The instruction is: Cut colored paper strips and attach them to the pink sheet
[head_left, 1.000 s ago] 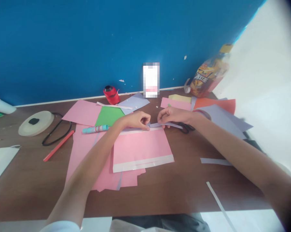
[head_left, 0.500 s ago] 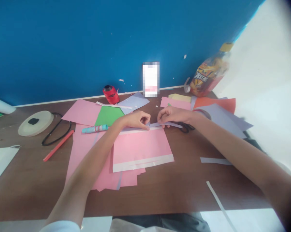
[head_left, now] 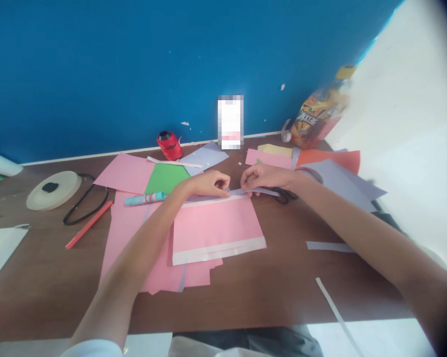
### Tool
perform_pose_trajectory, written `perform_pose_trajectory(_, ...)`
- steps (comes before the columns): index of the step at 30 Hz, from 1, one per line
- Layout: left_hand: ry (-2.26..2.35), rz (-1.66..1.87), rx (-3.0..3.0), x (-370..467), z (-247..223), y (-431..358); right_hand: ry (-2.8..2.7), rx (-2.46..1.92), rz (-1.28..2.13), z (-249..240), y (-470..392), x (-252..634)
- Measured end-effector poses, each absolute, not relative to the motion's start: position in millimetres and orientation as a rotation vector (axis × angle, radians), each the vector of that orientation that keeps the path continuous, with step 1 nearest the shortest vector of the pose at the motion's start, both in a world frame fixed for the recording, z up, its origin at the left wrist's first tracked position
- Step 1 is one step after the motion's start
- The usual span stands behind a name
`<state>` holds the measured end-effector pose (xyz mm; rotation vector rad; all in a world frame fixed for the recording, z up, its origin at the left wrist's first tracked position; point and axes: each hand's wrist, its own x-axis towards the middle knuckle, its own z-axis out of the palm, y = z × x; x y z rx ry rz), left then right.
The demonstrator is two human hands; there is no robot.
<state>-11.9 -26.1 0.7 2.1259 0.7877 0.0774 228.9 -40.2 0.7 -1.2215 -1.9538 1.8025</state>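
Fingers of the right hand (head_left: 262,176) pinch together on a lilac strip (head_left: 267,192), its free end sticking out to the right. Those of the left hand (head_left: 210,183) curl into a small loop, thumb close to forefinger, at the strip's other visible part; I cannot tell whether they grip it or only press. The strip lies along the far edge of a pink sheet (head_left: 218,225), which has white bands at its far and near edges.

Good handling here probably means light, even tension, the strip kept parallel to the sheet's edge and pressed from one side toward the other; pulling hard could crease it or skew the sheet.

As for writing, the bottle (head_left: 317,118) bears big white characters that look like 冰红茶, iced tea; its brand I cannot make out. Red print on the glue stick (head_left: 144,199) is too small to read, and the phone (head_left: 230,122) is pixelated.
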Motion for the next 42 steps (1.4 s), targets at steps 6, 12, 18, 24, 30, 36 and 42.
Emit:
perform_pose_trajectory(6,0.889,0.121,2.165,-9.5,-1.6,-29.2,-1.957,-1.224,1.806,-0.3,-39.7,229.2)
perform_pose_trajectory(12,0.909,0.127,2.231,-7.5,-3.6,-29.9,-1.993,-1.215,1.768,-1.9,-38.4,230.1)
perform_pose_trajectory(18,0.915,0.129,2.227,-6.9,-0.5,-32.6,-2.066,-1.220,1.748,-1.1,-37.6,231.2)
perform_pose_trajectory(24,0.895,0.123,2.192,-8.2,-0.1,-31.6,-2.271,-1.380,1.615,4.5,-38.0,237.1)
perform_pose_trajectory(30,0.897,0.130,2.187,-8.8,0.7,-31.9,-2.348,-1.405,1.522,4.5,-37.2,240.4)
perform_pose_trajectory(36,0.893,0.138,2.180,-8.5,2.3,-32.9,-2.396,-1.425,1.442,0.4,-38.3,238.8)
perform_pose_trajectory(42,0.884,0.107,2.217,-8.6,1.7,-32.7,-2.445,-1.483,1.330,7.6,-45.3,233.2)
